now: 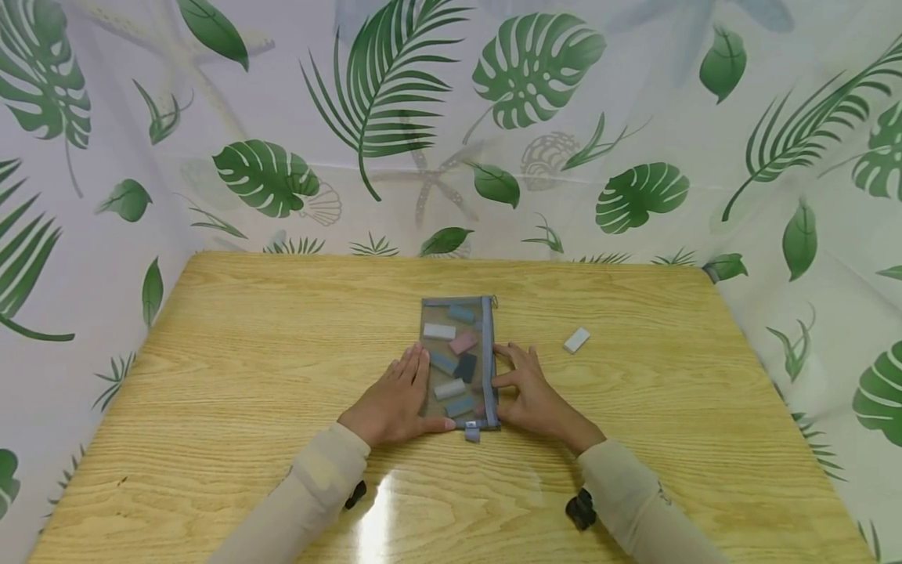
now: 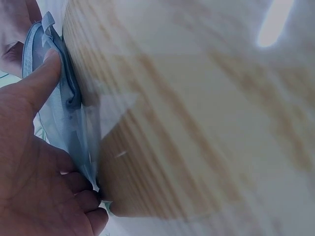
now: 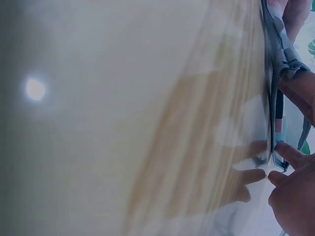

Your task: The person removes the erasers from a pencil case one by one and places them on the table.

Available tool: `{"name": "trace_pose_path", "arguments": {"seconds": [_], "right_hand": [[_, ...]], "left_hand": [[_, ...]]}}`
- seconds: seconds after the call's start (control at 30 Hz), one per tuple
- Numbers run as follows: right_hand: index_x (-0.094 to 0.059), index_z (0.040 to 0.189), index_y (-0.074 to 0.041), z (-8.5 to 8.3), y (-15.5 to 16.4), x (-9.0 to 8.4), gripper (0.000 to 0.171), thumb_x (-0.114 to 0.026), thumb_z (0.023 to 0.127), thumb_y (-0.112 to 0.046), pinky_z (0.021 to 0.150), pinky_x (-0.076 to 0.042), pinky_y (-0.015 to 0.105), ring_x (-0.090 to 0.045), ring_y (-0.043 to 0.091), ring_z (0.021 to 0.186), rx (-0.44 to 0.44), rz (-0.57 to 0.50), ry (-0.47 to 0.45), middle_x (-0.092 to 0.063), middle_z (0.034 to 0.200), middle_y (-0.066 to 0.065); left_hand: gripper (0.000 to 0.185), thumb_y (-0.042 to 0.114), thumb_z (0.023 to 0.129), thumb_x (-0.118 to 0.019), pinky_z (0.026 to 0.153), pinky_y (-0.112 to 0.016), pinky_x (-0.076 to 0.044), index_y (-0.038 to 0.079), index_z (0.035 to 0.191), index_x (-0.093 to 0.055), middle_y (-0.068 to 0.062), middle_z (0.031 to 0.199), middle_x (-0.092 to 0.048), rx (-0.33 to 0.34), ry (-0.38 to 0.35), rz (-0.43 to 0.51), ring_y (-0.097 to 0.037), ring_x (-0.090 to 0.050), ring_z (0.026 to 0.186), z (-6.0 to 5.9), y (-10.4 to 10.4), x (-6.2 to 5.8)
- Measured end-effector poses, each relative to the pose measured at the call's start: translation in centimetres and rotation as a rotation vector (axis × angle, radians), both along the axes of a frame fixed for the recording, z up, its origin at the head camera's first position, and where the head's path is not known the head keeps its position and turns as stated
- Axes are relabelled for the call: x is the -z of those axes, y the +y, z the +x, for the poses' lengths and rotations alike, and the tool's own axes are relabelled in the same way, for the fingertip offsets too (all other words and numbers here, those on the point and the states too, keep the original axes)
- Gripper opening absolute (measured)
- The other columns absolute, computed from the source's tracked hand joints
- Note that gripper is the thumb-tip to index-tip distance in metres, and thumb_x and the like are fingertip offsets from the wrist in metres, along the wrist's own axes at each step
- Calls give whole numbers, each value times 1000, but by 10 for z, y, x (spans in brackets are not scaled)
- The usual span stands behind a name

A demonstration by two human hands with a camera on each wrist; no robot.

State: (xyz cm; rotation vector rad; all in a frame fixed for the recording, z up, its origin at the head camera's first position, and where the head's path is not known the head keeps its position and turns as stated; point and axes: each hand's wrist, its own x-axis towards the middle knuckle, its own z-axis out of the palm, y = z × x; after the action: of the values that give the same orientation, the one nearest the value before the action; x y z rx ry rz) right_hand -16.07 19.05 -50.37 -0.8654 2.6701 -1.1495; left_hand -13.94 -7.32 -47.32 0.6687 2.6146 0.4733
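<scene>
A grey mesh zip pouch (image 1: 435,366) lies flat on the table, its zip strip (image 1: 487,360) along the right side. Through the mesh show several small blocks like erasers: white (image 1: 439,332), pink (image 1: 463,342), blue (image 1: 442,362) and dark (image 1: 465,367). My left hand (image 1: 396,399) rests along the pouch's left edge, fingers straight, thumb on the bottom edge. My right hand (image 1: 532,395) touches the zip side with spread, slightly bent fingers. In the right wrist view the pouch edge (image 3: 290,61) rises over one finger. A white block (image 1: 576,340) lies apart, right of the pouch.
The wooden table (image 1: 268,329) reaches back to a leaf-patterned cloth (image 1: 423,157), which also hangs at both sides. Dark wrist-worn gear (image 1: 581,509) sits by the right sleeve. A light reflection (image 1: 373,517) shines near the front.
</scene>
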Motion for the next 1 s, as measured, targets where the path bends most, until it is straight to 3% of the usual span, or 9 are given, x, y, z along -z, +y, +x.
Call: {"name": "trace_pose_path", "arguments": {"seconds": [1.0], "right_hand": [[-83,90,-9,-1,-4,1,20,-92,74,-16,110,5,78,-21,63,141,-18,-13,-3,-42,145,39]], "left_hand": [[111,69,94,-55,125,-47,-11,-6,159,-6,-23,166,2,-2,2,0,-33,0,155,-1,-1,2]]}}
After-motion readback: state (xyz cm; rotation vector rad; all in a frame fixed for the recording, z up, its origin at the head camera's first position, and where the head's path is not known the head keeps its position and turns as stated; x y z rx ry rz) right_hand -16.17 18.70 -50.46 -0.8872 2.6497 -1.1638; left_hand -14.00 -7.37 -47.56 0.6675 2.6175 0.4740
